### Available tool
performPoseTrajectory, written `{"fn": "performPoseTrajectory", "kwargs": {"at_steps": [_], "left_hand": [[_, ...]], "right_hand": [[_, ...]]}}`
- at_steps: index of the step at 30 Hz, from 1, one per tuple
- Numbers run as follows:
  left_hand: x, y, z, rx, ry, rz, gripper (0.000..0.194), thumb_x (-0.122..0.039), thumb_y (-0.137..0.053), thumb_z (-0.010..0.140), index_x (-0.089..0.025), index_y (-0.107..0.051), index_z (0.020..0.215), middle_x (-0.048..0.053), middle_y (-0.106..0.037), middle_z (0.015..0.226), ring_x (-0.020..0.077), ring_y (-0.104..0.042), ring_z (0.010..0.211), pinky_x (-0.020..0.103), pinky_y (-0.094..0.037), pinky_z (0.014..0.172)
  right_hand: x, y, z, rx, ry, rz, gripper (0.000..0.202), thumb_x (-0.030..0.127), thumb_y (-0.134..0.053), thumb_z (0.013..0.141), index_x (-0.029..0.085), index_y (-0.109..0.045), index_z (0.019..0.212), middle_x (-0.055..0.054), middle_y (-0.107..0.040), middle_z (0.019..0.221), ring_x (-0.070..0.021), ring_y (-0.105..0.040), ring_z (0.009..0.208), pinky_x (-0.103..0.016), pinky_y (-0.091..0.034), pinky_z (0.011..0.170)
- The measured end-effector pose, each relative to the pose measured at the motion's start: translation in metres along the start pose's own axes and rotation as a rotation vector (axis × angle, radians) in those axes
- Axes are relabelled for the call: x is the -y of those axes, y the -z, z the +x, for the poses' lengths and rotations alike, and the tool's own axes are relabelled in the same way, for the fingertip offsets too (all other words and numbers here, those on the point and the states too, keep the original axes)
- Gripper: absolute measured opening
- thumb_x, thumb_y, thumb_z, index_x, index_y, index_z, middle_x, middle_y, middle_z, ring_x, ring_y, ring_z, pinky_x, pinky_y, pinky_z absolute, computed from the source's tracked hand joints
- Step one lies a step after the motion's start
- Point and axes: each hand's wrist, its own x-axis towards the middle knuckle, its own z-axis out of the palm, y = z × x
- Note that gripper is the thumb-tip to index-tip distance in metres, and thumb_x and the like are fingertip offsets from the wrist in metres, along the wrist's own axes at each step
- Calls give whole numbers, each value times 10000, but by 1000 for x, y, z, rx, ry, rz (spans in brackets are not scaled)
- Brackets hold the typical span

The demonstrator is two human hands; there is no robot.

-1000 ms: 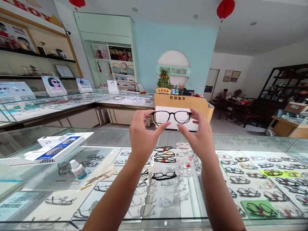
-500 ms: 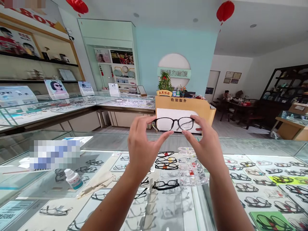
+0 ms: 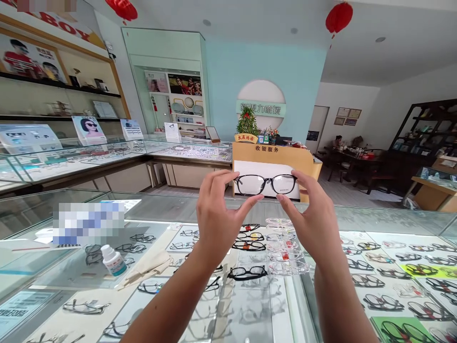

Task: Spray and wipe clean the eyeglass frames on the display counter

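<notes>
A pair of black-rimmed eyeglasses [image 3: 267, 184] is held up level above the glass counter, lenses upright. My left hand [image 3: 223, 209] grips its left end between thumb and fingers. On the opposite end, my right hand [image 3: 310, 209] pinches the frame the same way, thumb below and fingers above. Small lettering shows on the right lens. Beneath my hands, another black pair of glasses [image 3: 247, 272] sits by itself on the counter, in front of several stacked dark frames [image 3: 249, 245] and a column of clear frames [image 3: 285, 257].
On the left of the counter stand a white bottle [image 3: 113, 261] with blue-green liquid and a beige cloth [image 3: 148, 267]. Rows of glasses [image 3: 382, 301] lie at the right. Beyond the counter is a yellow cashier desk [image 3: 309, 164] with a plant [image 3: 246, 123]. A person [image 3: 338, 140] sits far back.
The eyeglasses and both hands have shifted slightly right in view, and the frame faces a little more squarely. The whole scene has also moved slightly right. Both hands keep their hold.
</notes>
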Motion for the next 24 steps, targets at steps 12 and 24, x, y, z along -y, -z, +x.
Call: {"fn": "performPoseTrajectory", "kwargs": {"at_steps": [12,24], "left_hand": [[4,-5,0,24,42,-41,514,-483,-864,834,-222,-629,1209,92,-719,1176,266,-694,1102,404,-589,892],[6,-7,0,39,26,-59,502,-463,-864,839,-211,-637,1209,78,-727,1135,242,-700,1039,362,-588,822]], "right_hand": [[7,0,0,-84,77,-53,438,469,-628,1016,289,-559,1410,-128,-692,1347,-332,-668,1210,-520,-588,963],[12,3,0,-84,53,-102,394,412,-659,990,266,-589,1348,-128,-713,1292,-332,-671,1193,-496,-565,951]]}}
